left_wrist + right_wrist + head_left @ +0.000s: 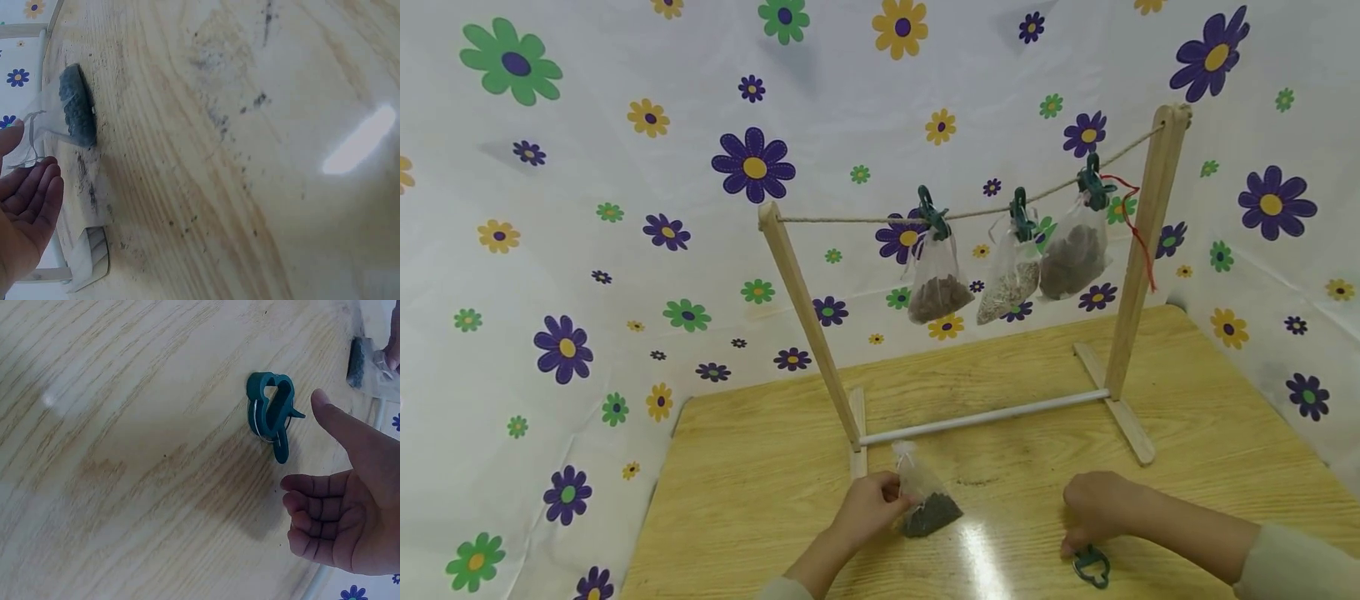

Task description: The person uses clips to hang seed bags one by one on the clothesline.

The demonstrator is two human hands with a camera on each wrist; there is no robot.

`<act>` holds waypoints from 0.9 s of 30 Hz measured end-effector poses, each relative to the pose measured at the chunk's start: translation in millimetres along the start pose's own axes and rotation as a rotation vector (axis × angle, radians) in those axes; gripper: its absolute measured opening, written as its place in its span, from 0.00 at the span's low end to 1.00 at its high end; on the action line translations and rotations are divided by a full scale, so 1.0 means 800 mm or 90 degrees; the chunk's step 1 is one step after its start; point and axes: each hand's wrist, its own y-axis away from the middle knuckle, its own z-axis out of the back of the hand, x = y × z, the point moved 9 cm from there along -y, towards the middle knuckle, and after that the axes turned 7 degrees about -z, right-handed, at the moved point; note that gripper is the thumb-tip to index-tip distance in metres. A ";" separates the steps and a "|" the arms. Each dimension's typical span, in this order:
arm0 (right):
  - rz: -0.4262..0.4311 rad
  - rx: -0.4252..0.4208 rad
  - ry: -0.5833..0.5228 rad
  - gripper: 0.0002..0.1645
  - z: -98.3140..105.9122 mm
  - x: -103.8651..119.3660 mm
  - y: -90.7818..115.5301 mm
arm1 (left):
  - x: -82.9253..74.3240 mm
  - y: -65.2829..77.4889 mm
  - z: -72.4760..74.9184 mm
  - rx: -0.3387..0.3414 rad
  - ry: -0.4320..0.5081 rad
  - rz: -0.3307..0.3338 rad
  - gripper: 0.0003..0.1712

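In the head view my left hand [871, 507] pinches the side of a sheer drawstring pouch [917, 475], whose lower part is filled with dark grains. The pouch rests on the table, its gathered neck tilted toward the rack. White ribbon ends [36, 134] hang by the left thumb and fingers in the left wrist view. At the right, a green plastic clip [270, 409] with a wire spring lies on the table. My right hand [350, 500] is beside it, thumb stretched out and fingers loosely curved, with a gap to the clip and nothing held.
A wooden rack [1131, 258] with a rope [842, 221] stands behind the hands. Three filled sheer pouches hang there from green clips [1021, 215], and a red string [1141, 237] dangles near the right post. A white bar [992, 417] joins the feet. Dark crumbs [259, 100] dot the table.
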 end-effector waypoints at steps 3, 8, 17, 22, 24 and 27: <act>-0.014 0.019 -0.004 0.28 -0.005 -0.001 -0.001 | -0.002 0.000 -0.006 -0.003 0.033 -0.009 0.20; -0.023 0.038 0.016 0.29 -0.015 -0.001 -0.002 | -0.004 0.000 -0.014 -0.008 0.049 -0.013 0.14; -0.032 0.061 -0.025 0.24 -0.018 0.000 -0.002 | -0.014 0.004 -0.013 -0.036 0.028 -0.027 0.10; -0.033 0.102 -0.067 0.23 -0.017 -0.001 -0.001 | -0.012 0.008 -0.011 -0.049 0.045 -0.031 0.11; -0.019 0.099 -0.076 0.21 -0.012 0.001 -0.002 | -0.012 0.010 -0.010 -0.057 0.053 -0.045 0.12; 0.015 0.086 -0.097 0.16 -0.002 0.005 -0.004 | -0.018 0.012 -0.007 -0.076 0.043 -0.088 0.12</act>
